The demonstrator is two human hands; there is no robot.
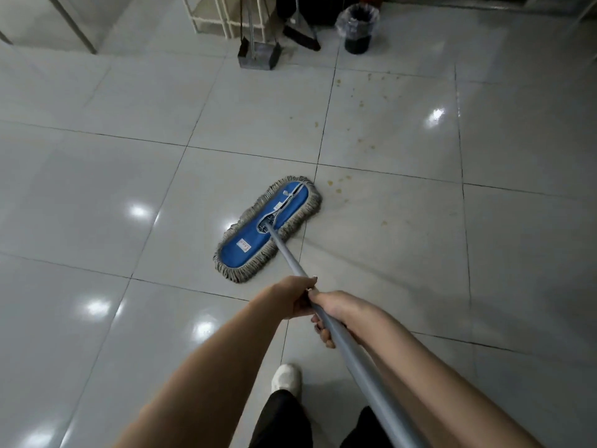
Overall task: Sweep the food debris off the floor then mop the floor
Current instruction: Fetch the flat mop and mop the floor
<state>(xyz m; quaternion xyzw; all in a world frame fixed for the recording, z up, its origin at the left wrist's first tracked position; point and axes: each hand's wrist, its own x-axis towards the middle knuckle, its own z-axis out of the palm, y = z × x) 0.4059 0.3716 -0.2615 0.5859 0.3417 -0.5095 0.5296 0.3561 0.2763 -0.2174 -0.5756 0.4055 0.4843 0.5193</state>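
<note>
Flat mop (267, 228), blue pad with grey fringe: laid diagonally on the tiled floor (97, 176) at mid-frame, just beside yellowish stains (339, 184). Grey handle (288, 255): clasped by left hand (295, 297) and right hand (336, 313), fingers curled round it, hands touching. Dustpan (258, 56), broom (302, 37) and lined bin (357, 29) are seen at the far edge

Arms stretched forward, left grip (297, 299) ahead of right grip (334, 313), both clasping mop pole (291, 259)
</note>
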